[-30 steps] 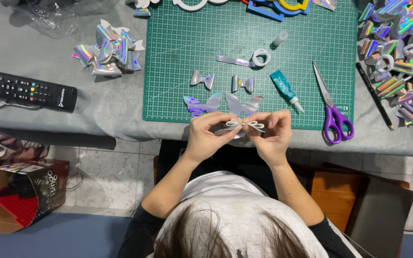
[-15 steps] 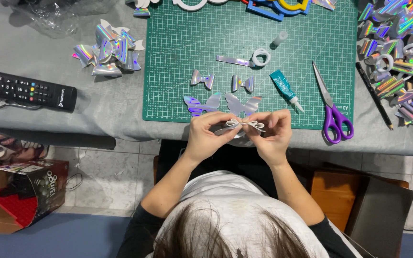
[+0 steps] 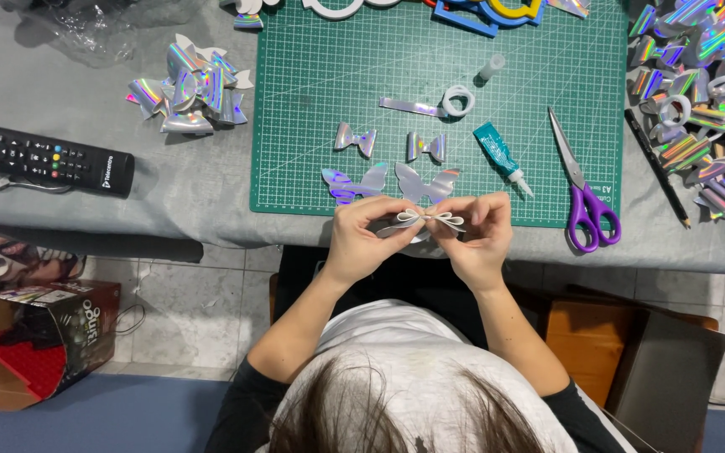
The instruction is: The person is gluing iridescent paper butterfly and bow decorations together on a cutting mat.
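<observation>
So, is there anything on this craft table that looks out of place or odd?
One thing: a black remote control lies on the grey table, left of the green cutting mat, among the craft supplies. Both hands hold a small bow; nothing looks spilled.

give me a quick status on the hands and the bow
Left hand and right hand both pinching small white bow at mat edge. Bow off the table. Nothing in the way.

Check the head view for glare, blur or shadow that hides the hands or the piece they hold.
Head view: sharp, evenly lit; left hand and right hand pinch a white bow, clearly visible; holographic pieces glint without washing out; soft shadow under table edge.
</observation>
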